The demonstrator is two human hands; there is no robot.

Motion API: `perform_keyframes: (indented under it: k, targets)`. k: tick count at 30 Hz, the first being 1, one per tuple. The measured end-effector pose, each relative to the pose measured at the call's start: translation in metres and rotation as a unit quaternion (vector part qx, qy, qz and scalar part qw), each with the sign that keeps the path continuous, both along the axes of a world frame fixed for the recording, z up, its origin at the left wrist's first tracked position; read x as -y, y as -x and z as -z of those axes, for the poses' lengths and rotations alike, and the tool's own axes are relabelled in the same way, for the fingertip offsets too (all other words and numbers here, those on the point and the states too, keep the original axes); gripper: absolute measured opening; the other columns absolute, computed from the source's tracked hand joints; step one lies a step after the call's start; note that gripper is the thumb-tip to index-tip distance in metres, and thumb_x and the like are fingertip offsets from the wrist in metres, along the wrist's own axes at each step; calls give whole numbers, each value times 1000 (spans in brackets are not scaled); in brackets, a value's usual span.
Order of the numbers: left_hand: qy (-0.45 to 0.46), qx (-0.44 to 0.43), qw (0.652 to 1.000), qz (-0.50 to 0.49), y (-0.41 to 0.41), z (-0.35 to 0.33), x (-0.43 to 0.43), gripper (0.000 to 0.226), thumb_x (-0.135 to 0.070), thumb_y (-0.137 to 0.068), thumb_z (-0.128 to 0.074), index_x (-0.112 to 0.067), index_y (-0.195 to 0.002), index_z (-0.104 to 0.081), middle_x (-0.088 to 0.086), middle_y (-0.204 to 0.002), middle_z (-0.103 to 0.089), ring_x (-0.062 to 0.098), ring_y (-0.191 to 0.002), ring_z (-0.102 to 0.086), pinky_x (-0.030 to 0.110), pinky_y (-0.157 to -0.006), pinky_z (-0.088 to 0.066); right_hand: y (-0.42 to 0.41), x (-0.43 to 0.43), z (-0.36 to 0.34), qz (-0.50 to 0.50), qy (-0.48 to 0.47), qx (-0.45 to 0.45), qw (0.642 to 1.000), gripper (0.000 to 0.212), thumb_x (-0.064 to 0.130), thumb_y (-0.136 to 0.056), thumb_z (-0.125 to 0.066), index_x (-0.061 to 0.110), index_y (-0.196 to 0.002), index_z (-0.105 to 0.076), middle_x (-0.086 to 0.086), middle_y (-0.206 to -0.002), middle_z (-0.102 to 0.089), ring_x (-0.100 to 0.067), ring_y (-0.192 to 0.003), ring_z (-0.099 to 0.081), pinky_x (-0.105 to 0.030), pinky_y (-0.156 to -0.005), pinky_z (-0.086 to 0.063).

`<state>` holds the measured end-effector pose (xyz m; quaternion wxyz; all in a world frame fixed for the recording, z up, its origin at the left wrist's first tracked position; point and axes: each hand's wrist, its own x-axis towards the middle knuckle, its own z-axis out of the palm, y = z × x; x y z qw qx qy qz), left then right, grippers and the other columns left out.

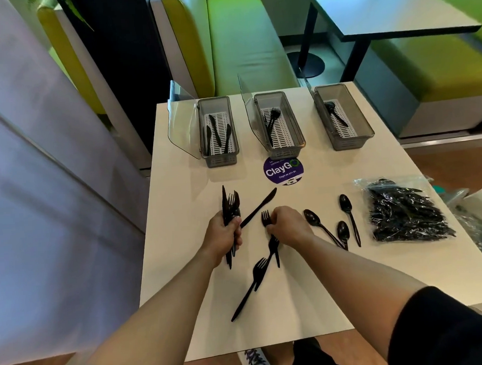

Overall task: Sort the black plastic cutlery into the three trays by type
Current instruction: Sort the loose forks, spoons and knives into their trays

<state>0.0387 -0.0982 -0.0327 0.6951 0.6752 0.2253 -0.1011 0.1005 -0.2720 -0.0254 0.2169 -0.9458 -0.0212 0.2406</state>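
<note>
Now we are looking down at a white table (296, 305) with a round purple sticker (283, 170) near its middle. Beyond the sticker, three grey trays are standing in a row. The left tray (220, 159) is holding knives (216, 130), the middle tray (285, 152), straight behind the sticker, is holding forks (273, 122), and the right tray (349, 143) is holding a spoon (335, 113).

On the near side of the sticker and to its left, our left hand (223, 233) is gripping a bundle of cutlery (230, 208) in a closed fist, with a knife tip and fork prongs sticking up above the fingers. Just nearer than the sticker, our right hand (288, 226) is pinching a fork (265, 218) by its neck, fingers curled around it, prongs pointing towards the sticker. A loose knife (259, 208) is lying on a slant between the two hands.

Nearer to us than the right hand, two more forks (253, 282) are lying crossed on the table. To the near right of the sticker, three spoons (347, 213) are lying side by side, bowls pointing away from us. Further right of the sticker, a clear plastic bag of cutlery (406, 212) is resting near the table edge.
</note>
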Motion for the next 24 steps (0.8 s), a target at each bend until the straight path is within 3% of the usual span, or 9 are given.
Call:
perform_keyframes:
  k: [8, 10, 13, 16, 20, 24]
  targets:
    - [9, -12, 1000, -14, 3, -4, -7, 25, -16, -105, -52, 8, -110, -57, 10, -69, -59, 14, -43, -49, 26, -42, -42, -20, 4, -8, 105, -120, 29, 987, 4, 17, -97, -51, 14, -99, -52, -5, -95, -63, -27, -90, -59, -36, -70, -42]
    - [7, -12, 1000, -13, 3, -4, -7, 25, -16, -104, -53, 8, -110, -57, 10, -70, -60, 15, -44, -51, 27, -43, -42, -24, 6, -12, 133, -167, 46, 976, 8, 18, -98, -47, 16, -104, -52, -7, -98, -66, -29, -93, -62, -41, -75, -50]
    - [6, -8, 1000, -10, 2, -2, -6, 17, -14, -104, -51, 1, -108, -58, 11, -76, -61, 16, -47, -52, 29, -45, -45, -24, 9, -16, 149, -205, 67, 965, 11, 15, -99, -41, 18, -106, -50, -6, -95, -63, -34, -94, -62, -46, -79, -50]
    - [5, -5, 1000, -4, 1, 0, -5, 11, -14, -105, -50, -7, -102, -58, 9, -77, -59, 16, -49, -49, 30, -46, -45, -12, 16, -14, 136, -174, 48, 974, 15, 19, -98, -42, 17, -108, -52, -8, -98, -64, -33, -92, -62, -40, -74, -46]
    - [10, -5, 1000, 0, -3, 3, -1, 14, -19, -105, -50, -12, -93, -52, 3, -68, -48, 12, -44, -38, 26, -43, -37, 6, 26, -10, 82, -78, 20, 993, 35, 48, -91, -60, 16, -105, -61, -2, -96, -66, -22, -87, -63, -33, -67, -45]
    - [8, -8, 1000, 19, -1, 5, 6, 20, -27, -105, -52, -16, -88, -52, -1, -62, -40, 11, -44, -33, 24, -44, -30, 22, 31, -7, 69, -21, 18, 997, 55, 68, -81, -65, 15, -95, -62, -1, -88, -67, -20, -79, -64, -32, -58, -43]
